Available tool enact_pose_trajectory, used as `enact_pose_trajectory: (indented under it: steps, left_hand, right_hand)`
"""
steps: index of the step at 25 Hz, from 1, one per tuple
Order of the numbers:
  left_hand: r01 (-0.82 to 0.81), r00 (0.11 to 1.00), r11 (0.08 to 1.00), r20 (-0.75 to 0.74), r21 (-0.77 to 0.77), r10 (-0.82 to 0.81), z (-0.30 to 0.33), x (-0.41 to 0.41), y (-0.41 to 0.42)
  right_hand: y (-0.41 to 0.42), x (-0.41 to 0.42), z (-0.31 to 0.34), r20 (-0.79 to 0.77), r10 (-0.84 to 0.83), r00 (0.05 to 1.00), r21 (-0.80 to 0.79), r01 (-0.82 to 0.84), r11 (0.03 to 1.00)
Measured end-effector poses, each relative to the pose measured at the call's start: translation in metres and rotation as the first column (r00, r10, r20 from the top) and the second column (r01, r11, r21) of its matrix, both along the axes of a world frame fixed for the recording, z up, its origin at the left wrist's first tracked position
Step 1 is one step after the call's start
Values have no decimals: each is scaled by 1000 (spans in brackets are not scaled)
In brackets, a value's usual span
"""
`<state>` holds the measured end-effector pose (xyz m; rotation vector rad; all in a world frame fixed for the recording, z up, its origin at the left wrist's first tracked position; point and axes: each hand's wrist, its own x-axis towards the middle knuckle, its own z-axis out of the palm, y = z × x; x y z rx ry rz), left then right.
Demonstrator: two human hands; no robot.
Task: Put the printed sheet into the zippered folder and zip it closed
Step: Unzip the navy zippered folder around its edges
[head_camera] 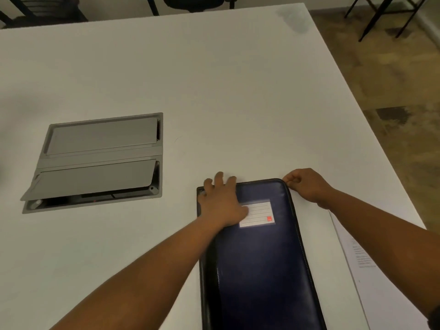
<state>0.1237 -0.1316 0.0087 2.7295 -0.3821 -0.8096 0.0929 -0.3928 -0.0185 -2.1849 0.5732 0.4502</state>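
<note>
A dark blue zippered folder lies closed on the white table, long side running away from me, with a white label card on its cover. My left hand rests flat on the folder's far left part, fingers spread. My right hand is pinched at the folder's far right corner, where the zipper runs; the pull itself is hidden by the fingers. The printed sheet lies flat on the table just right of the folder, partly under my right forearm.
A grey cable hatch is set into the table at the left, its near flap tilted open. The table's right edge runs diagonally close to the sheet. Chair legs stand beyond the far edge.
</note>
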Motion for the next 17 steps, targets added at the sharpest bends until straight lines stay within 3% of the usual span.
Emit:
enact_pose_trajectory:
  steps: [3, 8, 17]
  left_hand:
    - [-150, 985, 984, -101, -96, 140, -3, -38, -57]
    - [-358, 921, 934, -168, -9, 351, -17, -64, -110]
    - [-408, 884, 908, -205, 99, 420, -15, -55, -127]
  right_hand:
    - [1, -3, -4, 25, -10, 1000, -12, 10, 1000]
    - [2, -14, -7, 66, -6, 998, -25, 8, 1000]
    - [-2, -10, -18, 109, 79, 991, -159, -61, 985]
